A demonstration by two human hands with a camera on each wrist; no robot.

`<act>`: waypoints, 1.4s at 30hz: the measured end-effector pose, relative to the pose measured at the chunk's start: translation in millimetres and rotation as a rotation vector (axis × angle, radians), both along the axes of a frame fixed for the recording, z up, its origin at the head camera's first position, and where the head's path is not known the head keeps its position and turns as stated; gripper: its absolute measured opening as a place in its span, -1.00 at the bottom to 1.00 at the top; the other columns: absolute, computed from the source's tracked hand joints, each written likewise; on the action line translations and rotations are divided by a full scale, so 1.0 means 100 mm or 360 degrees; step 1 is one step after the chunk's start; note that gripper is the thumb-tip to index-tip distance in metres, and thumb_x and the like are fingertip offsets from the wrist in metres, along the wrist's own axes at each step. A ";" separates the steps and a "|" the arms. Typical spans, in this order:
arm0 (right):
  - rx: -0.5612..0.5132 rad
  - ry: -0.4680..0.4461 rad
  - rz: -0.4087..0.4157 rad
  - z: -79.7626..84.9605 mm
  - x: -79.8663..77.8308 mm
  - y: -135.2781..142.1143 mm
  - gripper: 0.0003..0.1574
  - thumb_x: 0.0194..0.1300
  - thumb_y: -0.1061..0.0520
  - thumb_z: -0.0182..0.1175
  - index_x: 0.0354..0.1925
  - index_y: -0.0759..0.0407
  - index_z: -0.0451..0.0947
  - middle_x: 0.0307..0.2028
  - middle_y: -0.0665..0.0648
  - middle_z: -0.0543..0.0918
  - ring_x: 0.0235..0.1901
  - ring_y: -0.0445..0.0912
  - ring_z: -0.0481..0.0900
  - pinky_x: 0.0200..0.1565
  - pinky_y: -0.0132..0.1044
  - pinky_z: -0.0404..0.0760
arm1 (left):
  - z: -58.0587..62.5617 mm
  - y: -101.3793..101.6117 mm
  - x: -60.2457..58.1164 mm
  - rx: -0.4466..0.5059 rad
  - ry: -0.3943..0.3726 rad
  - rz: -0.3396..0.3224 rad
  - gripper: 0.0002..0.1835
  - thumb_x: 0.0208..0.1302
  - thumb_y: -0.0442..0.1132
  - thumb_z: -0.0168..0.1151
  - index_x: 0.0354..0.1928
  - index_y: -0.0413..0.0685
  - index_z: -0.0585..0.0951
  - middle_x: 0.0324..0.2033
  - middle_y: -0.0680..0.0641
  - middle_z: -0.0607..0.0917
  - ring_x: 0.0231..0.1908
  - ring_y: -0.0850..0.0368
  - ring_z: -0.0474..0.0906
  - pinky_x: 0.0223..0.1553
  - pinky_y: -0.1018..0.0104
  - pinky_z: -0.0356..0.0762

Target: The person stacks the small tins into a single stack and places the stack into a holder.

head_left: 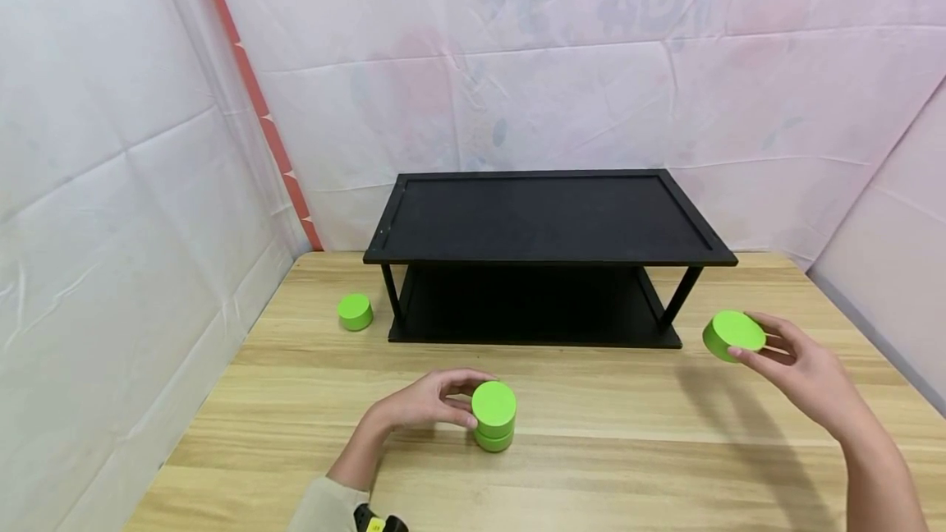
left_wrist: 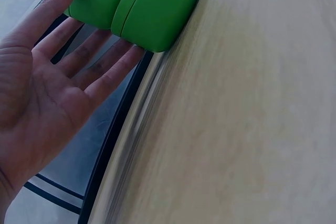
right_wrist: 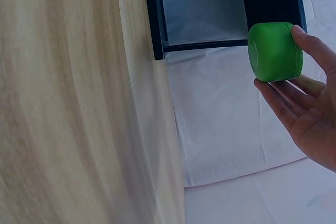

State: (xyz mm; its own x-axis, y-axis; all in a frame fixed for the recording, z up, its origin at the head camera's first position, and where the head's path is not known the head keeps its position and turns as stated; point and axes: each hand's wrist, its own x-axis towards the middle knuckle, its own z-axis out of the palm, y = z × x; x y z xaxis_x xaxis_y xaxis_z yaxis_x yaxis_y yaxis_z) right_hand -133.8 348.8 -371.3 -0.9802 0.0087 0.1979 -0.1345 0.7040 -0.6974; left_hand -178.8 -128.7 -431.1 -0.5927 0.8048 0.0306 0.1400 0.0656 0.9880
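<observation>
Two green round tins stand one on the other on the table, the upper tin [head_left: 493, 406] over the lower tin [head_left: 493, 440]. My left hand [head_left: 436, 401] grips the upper one from the left, thumb in front and fingers behind. In the left wrist view the fingers reach along both tins [left_wrist: 157, 11]. To the right, my right hand [head_left: 801, 364] holds another green tin [head_left: 733, 335] above the table, pinched between thumb and fingers. The right wrist view shows this lidded tin [right_wrist: 273, 52] slightly tilted. A further green tin [head_left: 355, 312] sits at the far left.
A black two-level rack [head_left: 550, 216] stands at the back of the wooden table [head_left: 591, 474], with thin legs at its corners. White sheeting [head_left: 355, 130] hangs behind and on both sides. A black wrist device [head_left: 377, 520] is on the left arm.
</observation>
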 end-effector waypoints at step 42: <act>-0.0038 0.0035 0.0136 0.10 -0.02 -0.43 -0.24 0.20 0.07 0.26 0.25 0.34 0.22 0.07 0.42 0.37 -0.21 -0.61 0.32 -0.31 -0.62 0.48 | 0.00 0.00 0.00 -0.0029 -0.0021 0.0020 -0.40 0.14 -0.37 0.29 0.24 -0.18 0.34 0.10 -0.04 0.45 0.11 0.11 0.36 0.06 0.20 0.40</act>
